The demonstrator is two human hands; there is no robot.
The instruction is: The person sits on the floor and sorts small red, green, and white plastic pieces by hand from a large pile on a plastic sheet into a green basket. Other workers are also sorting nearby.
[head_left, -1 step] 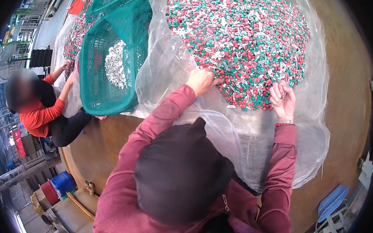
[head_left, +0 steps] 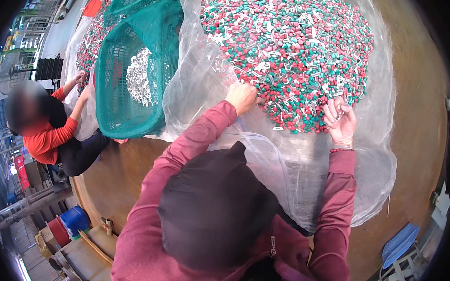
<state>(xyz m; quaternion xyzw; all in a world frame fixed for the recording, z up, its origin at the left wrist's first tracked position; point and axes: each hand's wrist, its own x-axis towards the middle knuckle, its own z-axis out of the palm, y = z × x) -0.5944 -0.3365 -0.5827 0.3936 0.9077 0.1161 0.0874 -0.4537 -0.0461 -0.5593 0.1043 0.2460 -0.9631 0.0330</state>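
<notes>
A heap of small red, pink and green pebble-like pieces mixed with white clip-like pieces (head_left: 296,52) lies spread on translucent white mesh cloth (head_left: 380,98). At the heap's lower left edge rests my left hand (head_left: 241,97), back upward, fingers bent into the pieces; what its fingertips grip is hidden. My right hand (head_left: 341,122) is at the lower right edge, palm turned up, fingers curled inward. Something small and pale seems to sit in those fingers, too small to name. A red bracelet (head_left: 341,150) circles the right wrist.
Left of the heap stands a green mesh-lined basket (head_left: 129,130) holding white pieces (head_left: 140,80); another green basket (head_left: 121,0) is behind it. A person in an orange-red top (head_left: 49,141) works at a similar heap farther left. A blue container (head_left: 76,221) and a blue plastic item (head_left: 400,246) lie lower down.
Very little differs. My right hand's fingers have shifted slightly, and my head and arms have moved a touch to the left. My left hand stays at the heap's edge.
</notes>
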